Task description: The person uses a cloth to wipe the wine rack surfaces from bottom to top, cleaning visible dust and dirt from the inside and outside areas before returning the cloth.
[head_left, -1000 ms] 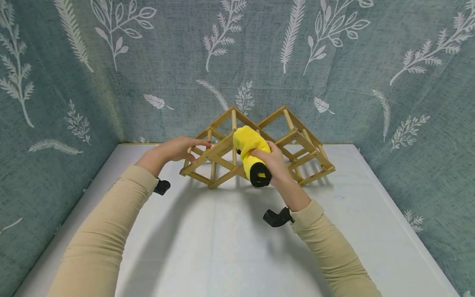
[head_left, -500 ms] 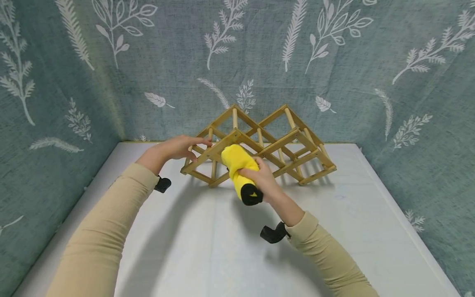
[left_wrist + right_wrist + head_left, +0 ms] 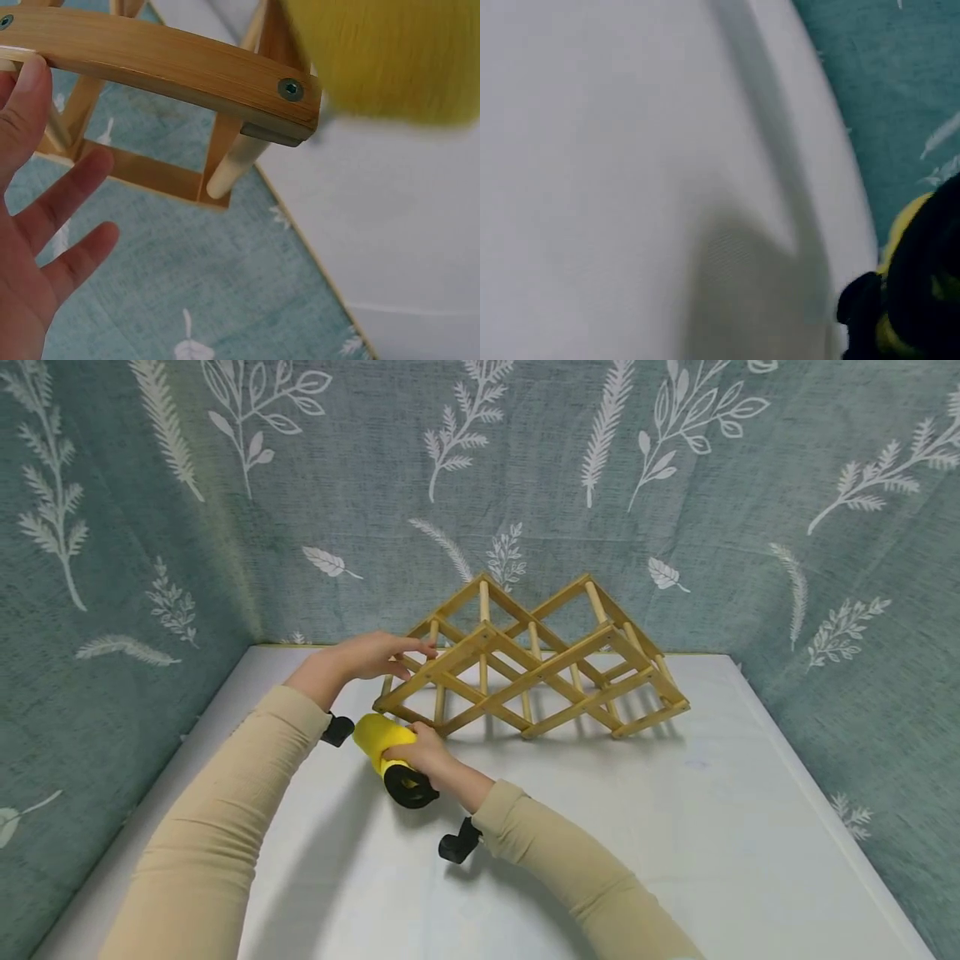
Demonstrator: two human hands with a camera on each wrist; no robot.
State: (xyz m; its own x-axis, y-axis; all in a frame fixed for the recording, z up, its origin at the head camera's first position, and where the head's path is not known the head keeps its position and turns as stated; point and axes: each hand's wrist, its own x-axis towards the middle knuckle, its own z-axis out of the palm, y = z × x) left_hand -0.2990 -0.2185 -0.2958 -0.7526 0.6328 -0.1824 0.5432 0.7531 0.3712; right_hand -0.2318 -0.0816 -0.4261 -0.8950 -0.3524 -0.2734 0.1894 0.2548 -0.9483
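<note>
A rolled yellow cloth with a black edge (image 3: pixel 377 737) is low over the table, in front of the left end of a folding wooden rack (image 3: pixel 542 677). My right hand (image 3: pixel 429 753) grips it round the middle, with its black end towards me. The cloth blurs into the top right of the left wrist view, and its black end (image 3: pixel 930 285) shows at the right wrist view's lower right. My left hand (image 3: pixel 369 656) touches the rack's left end. One fingertip meets a wooden rail (image 3: pixel 165 52); two other fingers extend, apart from the wood.
The rack stands in a zigzag lattice of slats and dowels on a white table (image 3: pixel 600 827). Behind and beside it hangs a teal curtain (image 3: pixel 360 510) with white leaf prints. Black wrist mounts (image 3: pixel 459 842) stick out from both wrists.
My right hand has carried the yellow cloth left and down, from in front of the rack's middle to beside its left end. My left hand has kept its place at the rack.
</note>
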